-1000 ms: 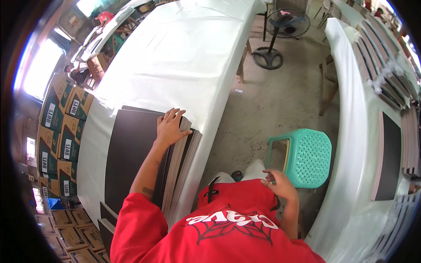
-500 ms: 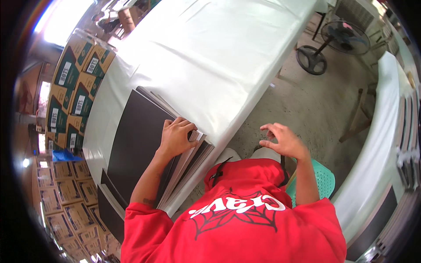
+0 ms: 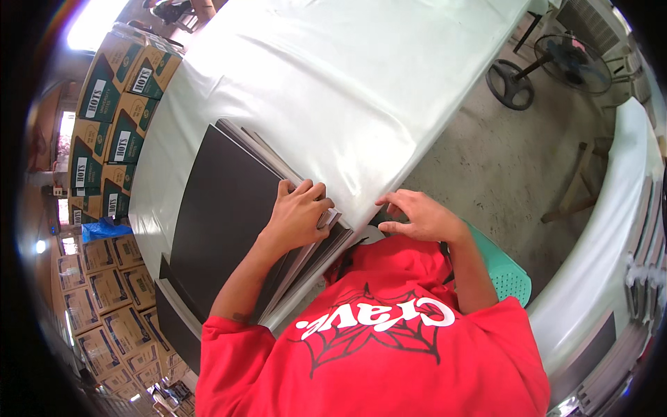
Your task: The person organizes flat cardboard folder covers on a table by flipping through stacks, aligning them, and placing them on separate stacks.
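Black boards (image 3: 222, 215) lay stacked on the white-covered table (image 3: 333, 90), my left hand (image 3: 300, 214) gripping their corner. Keeping that hold square, I judged, would stop the edges sliding apart. My right hand (image 3: 420, 217), empty and loosely curled, had come nearer the stack than a second earlier, when it was by my lap.

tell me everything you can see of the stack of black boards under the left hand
The stack of large flat black boards lies broad face up on the white-covered table, near its edge. The top looks smooth and matte; paler, greyish layered edges show on the right, unevenly aligned. The person's bare left hand touches its right side, fingers curled over the edge.
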The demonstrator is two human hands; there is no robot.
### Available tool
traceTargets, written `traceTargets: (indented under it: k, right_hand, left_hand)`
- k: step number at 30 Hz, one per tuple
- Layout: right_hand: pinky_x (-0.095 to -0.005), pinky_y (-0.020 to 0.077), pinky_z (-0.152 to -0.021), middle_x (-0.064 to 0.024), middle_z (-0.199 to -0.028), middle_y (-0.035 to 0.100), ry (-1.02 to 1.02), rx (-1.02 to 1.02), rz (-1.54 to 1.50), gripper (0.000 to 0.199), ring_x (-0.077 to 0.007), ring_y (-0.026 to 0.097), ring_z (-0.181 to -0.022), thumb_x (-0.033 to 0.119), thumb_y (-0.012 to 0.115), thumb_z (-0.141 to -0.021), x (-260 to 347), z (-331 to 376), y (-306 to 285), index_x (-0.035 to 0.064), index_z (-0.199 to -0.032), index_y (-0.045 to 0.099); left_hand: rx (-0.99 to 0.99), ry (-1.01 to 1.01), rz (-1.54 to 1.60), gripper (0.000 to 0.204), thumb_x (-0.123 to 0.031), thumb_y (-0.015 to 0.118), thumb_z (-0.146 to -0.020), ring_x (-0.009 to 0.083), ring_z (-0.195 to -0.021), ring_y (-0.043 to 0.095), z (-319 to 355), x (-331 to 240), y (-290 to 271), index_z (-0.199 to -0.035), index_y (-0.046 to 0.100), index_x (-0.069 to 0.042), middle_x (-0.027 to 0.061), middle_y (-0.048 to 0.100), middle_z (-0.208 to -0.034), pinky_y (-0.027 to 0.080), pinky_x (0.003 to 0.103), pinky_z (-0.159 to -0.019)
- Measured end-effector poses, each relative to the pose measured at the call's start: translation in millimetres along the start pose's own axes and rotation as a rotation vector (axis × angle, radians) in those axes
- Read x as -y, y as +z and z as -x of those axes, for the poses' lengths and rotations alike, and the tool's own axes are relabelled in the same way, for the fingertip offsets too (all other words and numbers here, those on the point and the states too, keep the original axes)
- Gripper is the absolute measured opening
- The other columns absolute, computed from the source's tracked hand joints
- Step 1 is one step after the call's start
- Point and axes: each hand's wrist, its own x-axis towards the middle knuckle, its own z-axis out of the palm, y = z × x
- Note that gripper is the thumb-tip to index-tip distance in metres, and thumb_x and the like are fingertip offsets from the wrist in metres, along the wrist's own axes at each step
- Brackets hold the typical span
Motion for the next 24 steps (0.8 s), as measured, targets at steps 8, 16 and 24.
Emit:
traceTargets:
  k: [8,16,24]
  right_hand:
    - [-0.0324,0.0472,-0.075,-0.0110,-0.094,0.059,0.085,-0.034,-0.138,0.045,-0.0191,0.059,-0.085,0.036,0.059,-0.082,0.4,6.1,3.5,0.0042,-0.113,0.053]
    - [-0.0315,0.0473,-0.080,-0.0164,-0.101,0.057,0.312,0.224,-0.848,0.077,-0.0212,0.058,-0.091,0.064,0.041,-0.082,30.3,-144.1,32.6,-0.0042,-0.116,0.047]
    - [-0.0316,0.0487,-0.073,-0.0166,-0.100,0.059,0.245,0.330,-0.409,0.078,-0.0207,0.060,-0.082,0.052,0.071,-0.066,98.9,-251.5,85.3,-0.0034,-0.115,0.047]
  left_hand:
    - [-0.099,0.069,-0.050,0.036,-0.026,0.069,-0.056,0.0154,-0.094,0.050,9.2,3.5,-8.6,-0.089,0.063,-0.012,0.0009,0.054,-0.090,0.032,0.040,-0.082]
    - [-0.112,0.132,0.142,0.034,-0.044,0.065,-0.066,0.0172,-0.082,0.055,17.5,15.5,-41.4,-0.075,0.058,-0.012,0.0022,0.059,-0.075,0.032,0.037,-0.076]
    - [-0.480,0.173,0.461,0.030,-0.041,0.067,-0.069,0.0168,-0.073,0.056,37.8,5.0,-36.5,-0.067,0.060,-0.013,0.0010,0.058,-0.069,0.033,0.036,-0.077]
